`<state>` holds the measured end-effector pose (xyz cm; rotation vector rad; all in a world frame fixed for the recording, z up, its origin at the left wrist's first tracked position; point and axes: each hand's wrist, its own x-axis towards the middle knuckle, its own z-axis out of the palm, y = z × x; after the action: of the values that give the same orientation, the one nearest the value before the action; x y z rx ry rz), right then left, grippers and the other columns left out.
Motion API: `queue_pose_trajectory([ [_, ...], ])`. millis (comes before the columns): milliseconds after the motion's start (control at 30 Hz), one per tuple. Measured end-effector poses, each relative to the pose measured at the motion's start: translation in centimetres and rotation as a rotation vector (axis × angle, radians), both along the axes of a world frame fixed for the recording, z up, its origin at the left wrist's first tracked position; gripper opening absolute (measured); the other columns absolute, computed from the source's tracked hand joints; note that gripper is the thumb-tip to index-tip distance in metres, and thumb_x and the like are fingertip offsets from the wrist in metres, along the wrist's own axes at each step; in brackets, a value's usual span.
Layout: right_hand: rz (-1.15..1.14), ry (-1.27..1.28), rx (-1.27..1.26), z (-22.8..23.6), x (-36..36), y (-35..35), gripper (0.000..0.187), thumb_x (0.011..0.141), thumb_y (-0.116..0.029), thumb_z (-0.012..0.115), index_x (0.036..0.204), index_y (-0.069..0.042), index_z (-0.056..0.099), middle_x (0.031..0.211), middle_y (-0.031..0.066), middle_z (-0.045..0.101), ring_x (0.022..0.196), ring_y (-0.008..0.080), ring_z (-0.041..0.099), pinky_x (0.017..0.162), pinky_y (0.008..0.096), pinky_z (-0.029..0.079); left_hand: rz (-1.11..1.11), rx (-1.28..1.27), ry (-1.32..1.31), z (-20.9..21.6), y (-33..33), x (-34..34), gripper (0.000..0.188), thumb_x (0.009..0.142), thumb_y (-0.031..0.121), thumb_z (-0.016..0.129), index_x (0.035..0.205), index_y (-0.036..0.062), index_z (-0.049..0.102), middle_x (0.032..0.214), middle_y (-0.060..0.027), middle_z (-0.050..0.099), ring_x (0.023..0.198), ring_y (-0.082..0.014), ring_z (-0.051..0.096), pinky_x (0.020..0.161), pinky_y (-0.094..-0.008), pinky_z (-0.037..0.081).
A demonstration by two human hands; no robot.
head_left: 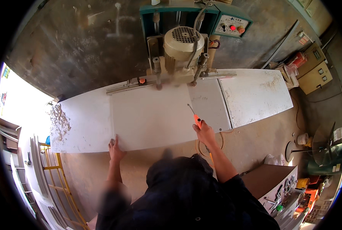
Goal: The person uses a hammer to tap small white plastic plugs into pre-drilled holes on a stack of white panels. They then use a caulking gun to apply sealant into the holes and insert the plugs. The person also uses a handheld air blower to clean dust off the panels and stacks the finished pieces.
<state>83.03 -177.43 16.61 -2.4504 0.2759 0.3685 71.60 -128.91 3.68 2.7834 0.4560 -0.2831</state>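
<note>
An orange air blow gun [197, 120] with a thin metal nozzle is held in my right hand [205, 135], its fingers closed round the handle. The nozzle points away and slightly left, over a pale flat panel [151, 115]. An orange hose runs down from below that hand. My left hand [116, 150] lies at the panel's front left edge, index finger stretched forward and the other fingers partly bent. The panel lies across a long white worktable [82, 119], beneath a drilling machine [182, 50] with a large grey motor and a green frame.
A control box [232, 26] with a red lit button sits at the machine's upper right. Wood chips [59, 122] cover the table's left end. At the left stands a yellow metal frame [59, 167]. Lower right are a tool-covered bench [274, 172] and a standing fan [324, 140].
</note>
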Motion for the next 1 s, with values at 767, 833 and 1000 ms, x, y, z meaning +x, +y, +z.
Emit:
queue_pose_trajectory([
  [767, 0.17, 0.473, 0.132, 1.6, -1.5, -10.4, 0.042, 0.095, -0.034, 0.063, 0.12, -0.001, 0.056, 0.069, 0.0093, 0.061, 0.052, 0.0183, 0.061, 0.047, 0.0332, 0.049, -0.123, -0.043, -0.06, -0.2, -5.6, 1.4, 0.107, 0.059, 0.011, 0.087, 0.153, 0.0214, 0.037, 0.14, -0.023, 0.043, 0.125, -0.0441, 0.044, 0.104, -0.0508, 0.044],
  [833, 0.177, 0.654, 0.243, 2.0, -2.3, -12.2, 0.043, 0.095, -0.034, 0.063, 0.12, -0.001, 0.055, 0.067, 0.0084, 0.061, 0.052, 0.018, 0.061, 0.046, 0.0333, 0.049, -0.179, -0.058, -0.124, -0.5, -8.7, 1.7, 0.104, 0.06, 0.013, 0.087, 0.152, 0.0208, 0.04, 0.138, -0.0227, 0.043, 0.123, -0.0432, 0.044, 0.104, -0.0498, 0.044],
  [1000, 0.051, 0.53, 0.232, 3.7, -1.9, -13.7, 0.038, 0.095, -0.035, 0.064, 0.112, -0.002, 0.058, 0.069, 0.0057, 0.061, 0.055, 0.0161, 0.061, 0.047, 0.0328, 0.051, -0.26, -0.09, -0.092, 2.1, -19.1, 4.7, 0.102, 0.061, 0.023, 0.089, 0.151, 0.0194, 0.042, 0.135, -0.0228, 0.042, 0.122, -0.0414, 0.044, 0.104, -0.0467, 0.044],
])
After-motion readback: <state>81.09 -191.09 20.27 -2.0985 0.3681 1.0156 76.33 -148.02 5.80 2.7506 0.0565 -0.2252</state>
